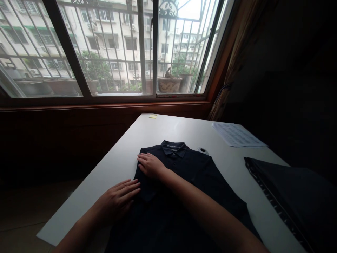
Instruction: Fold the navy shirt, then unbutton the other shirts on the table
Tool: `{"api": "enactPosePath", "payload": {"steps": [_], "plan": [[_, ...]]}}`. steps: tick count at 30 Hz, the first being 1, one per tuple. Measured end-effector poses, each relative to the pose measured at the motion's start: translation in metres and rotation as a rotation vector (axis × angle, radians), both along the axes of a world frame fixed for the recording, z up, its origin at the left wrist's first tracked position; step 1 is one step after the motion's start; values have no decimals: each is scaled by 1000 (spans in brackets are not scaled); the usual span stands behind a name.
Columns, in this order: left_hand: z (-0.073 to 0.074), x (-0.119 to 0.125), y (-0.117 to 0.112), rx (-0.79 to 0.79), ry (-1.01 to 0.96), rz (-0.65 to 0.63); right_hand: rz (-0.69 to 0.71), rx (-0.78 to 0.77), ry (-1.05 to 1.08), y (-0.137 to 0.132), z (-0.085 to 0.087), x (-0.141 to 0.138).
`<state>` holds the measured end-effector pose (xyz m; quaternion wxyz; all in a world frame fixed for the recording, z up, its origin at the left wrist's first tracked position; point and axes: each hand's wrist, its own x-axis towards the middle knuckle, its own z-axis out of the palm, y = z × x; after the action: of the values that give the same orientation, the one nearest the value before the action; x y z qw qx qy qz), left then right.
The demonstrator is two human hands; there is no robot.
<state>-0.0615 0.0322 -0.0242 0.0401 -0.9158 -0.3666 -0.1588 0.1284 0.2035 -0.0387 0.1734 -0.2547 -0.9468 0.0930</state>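
A dark navy polo shirt lies flat on the white table, collar towards the window, its left side folded inward. My left hand rests flat with fingers stretched out on the shirt's left edge, near the table's left side. My right hand reaches across and lies flat, fingers together, on the folded left shoulder just below the collar. Neither hand grips the cloth.
A printed paper sheet lies at the table's far right. A dark garment or cloth covers the right side. A small round object sits beside the collar, a yellow sticky note at the far edge. A barred window is behind.
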Motion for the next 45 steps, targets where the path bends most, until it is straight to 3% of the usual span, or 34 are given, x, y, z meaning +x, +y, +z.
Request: {"api": "enactPosePath", "payload": {"steps": [9, 18, 24, 28, 32, 39, 45], "plan": [[-2, -4, -7, -66, -47, -40, -49, -64, -113, 12, -6, -7], [-1, -2, -8, 32, -155, -76, -53, -83, -120, 29, -10, -18], [-2, -6, -15, 96, -163, -73, -117, -61, -59, 26, -4, -11], [-10, -11, -14, 162, -218, -3, -127, -30, -35, 15, 5, 6], [-11, -11, -8, 111, -237, 63, -26, -7, -13, -9, 11, 24], [-9, -9, -9, 4, -207, 105, 177, -68, -18, -62, 6, 50], [-11, -14, -9, 1, -212, 184, 200, -104, -25, -76, 9, 79]]}}
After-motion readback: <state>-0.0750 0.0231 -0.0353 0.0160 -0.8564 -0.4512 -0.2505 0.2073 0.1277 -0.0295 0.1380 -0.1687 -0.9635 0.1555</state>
